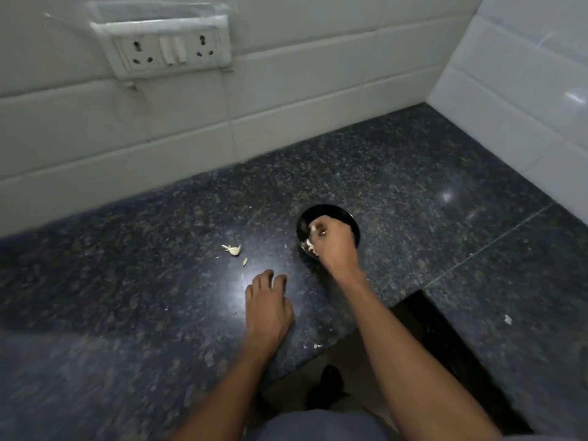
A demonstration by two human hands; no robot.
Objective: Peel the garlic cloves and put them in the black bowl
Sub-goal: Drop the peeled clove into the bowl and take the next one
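A small black bowl (334,211) stands on the dark granite counter (413,192). My right hand (334,241) reaches over and into it, fingers curled, with a pale garlic clove (315,229) pinched at the fingertips. More pale garlic pieces (309,246) lie inside the bowl beside my hand. My left hand (267,308) rests flat on the counter, fingers spread, holding nothing. A piece of garlic with loose skin (234,249) lies on the counter ahead of my left hand, and a small scrap of skin (245,261) lies next to it.
White tiled walls (286,100) close the counter at the back and right. A white socket and switch plate (168,50) is on the back wall. The counter's front edge has a cut-out corner (350,338) near my arms. Small skin bits (508,319) lie scattered.
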